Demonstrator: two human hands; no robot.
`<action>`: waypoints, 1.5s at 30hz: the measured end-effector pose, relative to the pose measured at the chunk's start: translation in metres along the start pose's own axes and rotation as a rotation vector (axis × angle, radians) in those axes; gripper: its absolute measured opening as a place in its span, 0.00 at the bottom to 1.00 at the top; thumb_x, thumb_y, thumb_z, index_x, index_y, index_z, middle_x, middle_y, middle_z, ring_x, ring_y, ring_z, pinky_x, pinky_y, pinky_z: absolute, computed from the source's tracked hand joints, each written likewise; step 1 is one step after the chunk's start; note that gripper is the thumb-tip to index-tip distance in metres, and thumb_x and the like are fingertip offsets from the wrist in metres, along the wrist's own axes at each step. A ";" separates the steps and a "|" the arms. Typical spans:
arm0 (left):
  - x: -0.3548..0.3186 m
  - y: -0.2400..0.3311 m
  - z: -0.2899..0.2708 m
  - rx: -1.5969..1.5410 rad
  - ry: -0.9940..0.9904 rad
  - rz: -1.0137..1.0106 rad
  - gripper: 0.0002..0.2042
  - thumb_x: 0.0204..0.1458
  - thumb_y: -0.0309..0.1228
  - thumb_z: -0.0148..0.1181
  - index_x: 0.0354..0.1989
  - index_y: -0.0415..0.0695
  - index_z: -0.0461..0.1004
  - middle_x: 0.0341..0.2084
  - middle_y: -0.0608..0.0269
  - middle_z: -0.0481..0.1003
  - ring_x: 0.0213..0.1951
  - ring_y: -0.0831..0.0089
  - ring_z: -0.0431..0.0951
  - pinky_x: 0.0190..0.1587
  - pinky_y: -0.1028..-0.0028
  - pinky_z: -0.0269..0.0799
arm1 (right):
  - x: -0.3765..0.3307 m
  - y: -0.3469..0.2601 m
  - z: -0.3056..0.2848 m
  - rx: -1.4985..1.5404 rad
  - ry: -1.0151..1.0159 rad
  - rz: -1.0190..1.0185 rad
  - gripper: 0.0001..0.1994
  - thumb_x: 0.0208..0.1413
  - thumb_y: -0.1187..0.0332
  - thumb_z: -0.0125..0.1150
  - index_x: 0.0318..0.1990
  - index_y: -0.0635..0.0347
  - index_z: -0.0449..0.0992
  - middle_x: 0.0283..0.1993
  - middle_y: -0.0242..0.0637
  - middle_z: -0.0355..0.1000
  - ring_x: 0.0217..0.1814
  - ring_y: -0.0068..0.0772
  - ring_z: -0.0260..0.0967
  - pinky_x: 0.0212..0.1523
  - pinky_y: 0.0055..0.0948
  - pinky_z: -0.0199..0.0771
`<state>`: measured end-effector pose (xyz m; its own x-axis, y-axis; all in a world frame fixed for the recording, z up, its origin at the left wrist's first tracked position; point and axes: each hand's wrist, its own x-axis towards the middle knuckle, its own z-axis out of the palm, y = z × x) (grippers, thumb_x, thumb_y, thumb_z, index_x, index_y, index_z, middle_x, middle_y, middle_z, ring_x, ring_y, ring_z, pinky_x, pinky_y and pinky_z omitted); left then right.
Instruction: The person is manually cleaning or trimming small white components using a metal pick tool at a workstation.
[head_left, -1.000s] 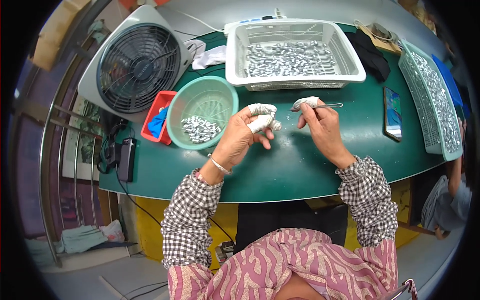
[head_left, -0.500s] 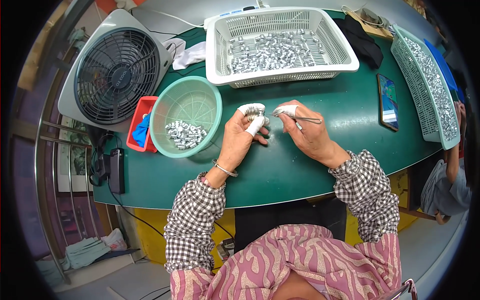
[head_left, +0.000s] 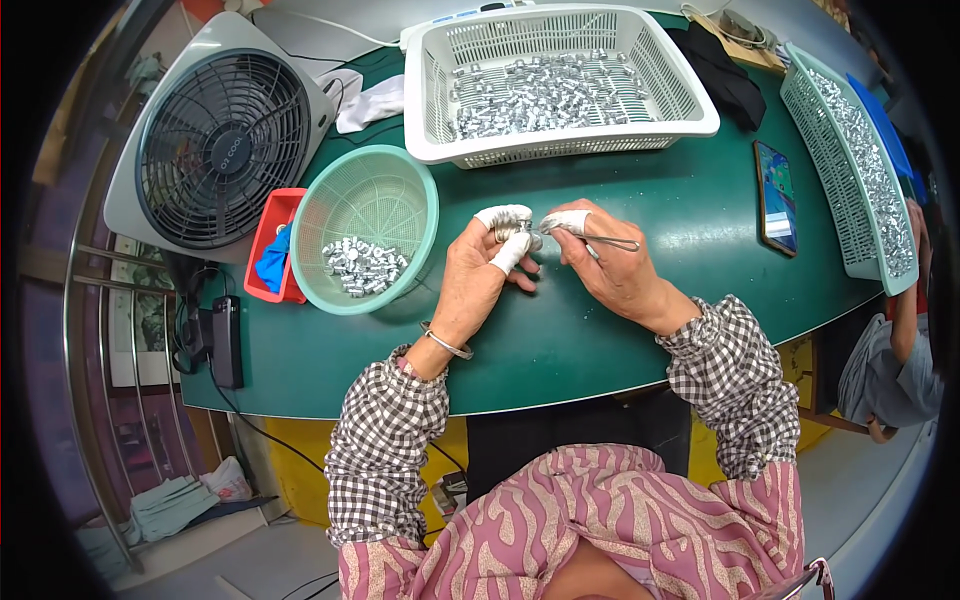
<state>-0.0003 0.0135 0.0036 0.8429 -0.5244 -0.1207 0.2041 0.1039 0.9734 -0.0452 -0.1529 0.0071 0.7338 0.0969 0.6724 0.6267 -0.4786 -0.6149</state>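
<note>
My left hand, with white tape on the fingertips, pinches a small silver metal part above the green table. My right hand, thumb taped too, grips thin metal tweezers whose tip meets that part. Both hands touch at the fingertips. To the left stands a round green basket holding several small silver parts.
A white basket full of silver parts stands at the back, a long green basket with more at the right. A phone lies right of my hands. A grey fan, a red tray and a black adapter sit left. Another person sits at far right.
The camera view has shifted closer over the table. My hands stay together at the fingertips, working the small part with the tweezers; nothing was picked up or put down.
</note>
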 end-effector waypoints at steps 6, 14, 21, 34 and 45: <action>0.000 0.000 0.001 0.062 0.022 0.012 0.12 0.53 0.24 0.51 0.46 0.37 0.65 0.33 0.60 0.72 0.26 0.76 0.74 0.24 0.80 0.74 | -0.002 0.002 -0.001 -0.091 -0.032 -0.007 0.04 0.50 0.81 0.54 0.34 0.70 0.69 0.34 0.43 0.70 0.20 0.26 0.66 0.19 0.21 0.65; -0.005 0.001 0.003 0.276 0.148 0.103 0.12 0.52 0.23 0.52 0.46 0.38 0.65 0.33 0.61 0.71 0.22 0.79 0.73 0.20 0.83 0.68 | 0.002 -0.008 -0.002 -0.068 -0.118 0.028 0.03 0.48 0.80 0.56 0.32 0.68 0.70 0.31 0.41 0.69 0.19 0.30 0.65 0.19 0.23 0.64; -0.003 0.004 0.003 0.239 0.178 0.132 0.12 0.53 0.23 0.52 0.46 0.37 0.65 0.33 0.61 0.71 0.21 0.79 0.72 0.19 0.83 0.68 | 0.004 -0.008 -0.004 0.051 -0.105 0.164 0.02 0.48 0.80 0.55 0.27 0.70 0.68 0.22 0.42 0.64 0.18 0.38 0.61 0.18 0.30 0.58; 0.000 0.002 -0.009 -0.380 -0.080 -0.130 0.17 0.59 0.39 0.43 0.45 0.36 0.67 0.23 0.67 0.68 0.19 0.80 0.68 0.17 0.81 0.66 | 0.001 -0.007 -0.001 -0.166 -0.191 -0.052 0.08 0.47 0.79 0.56 0.21 0.65 0.63 0.19 0.43 0.62 0.16 0.41 0.60 0.17 0.35 0.60; 0.002 0.000 -0.001 -0.193 0.029 -0.144 0.16 0.59 0.38 0.42 0.39 0.36 0.70 0.17 0.70 0.63 0.16 0.82 0.62 0.15 0.83 0.58 | -0.009 -0.013 0.016 -0.625 -0.395 -0.063 0.10 0.52 0.72 0.52 0.21 0.63 0.63 0.24 0.44 0.66 0.15 0.36 0.63 0.17 0.30 0.65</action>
<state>0.0019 0.0138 0.0031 0.8118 -0.5209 -0.2638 0.4121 0.1911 0.8909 -0.0562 -0.1331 0.0024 0.8149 0.3910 0.4279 0.4910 -0.8579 -0.1513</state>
